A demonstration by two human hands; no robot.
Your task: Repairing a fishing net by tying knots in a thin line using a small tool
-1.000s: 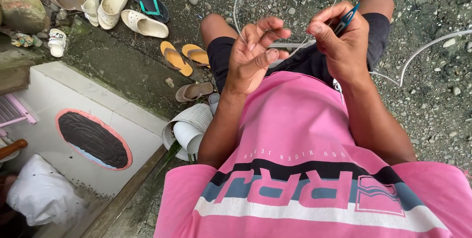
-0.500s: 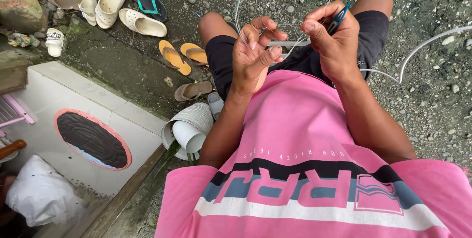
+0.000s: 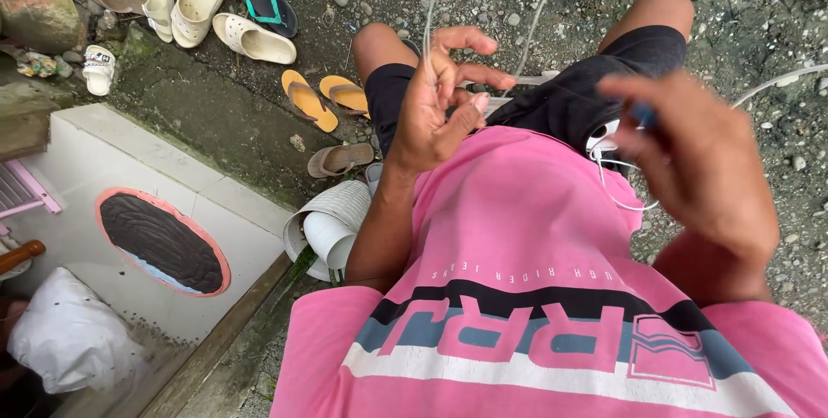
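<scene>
The left hand [image 3: 440, 94] pinches a thin white cord [image 3: 431, 4] above the person's lap. The blurred right hand [image 3: 690, 159], nearer the camera, grips a small blue tool [image 3: 642, 113].

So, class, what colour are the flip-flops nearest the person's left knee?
Orange flip-flops, clearest in the head view.

- Left hand [image 3: 444, 94] pinches thin white cord [image 3: 429, 4] rising above it; orange sandals [image 3: 323, 97] lie beside it
- Right hand [image 3: 690, 163], blurred, grips small blue tool [image 3: 642, 113]; grey gravel [image 3: 776, 30] beyond
</scene>
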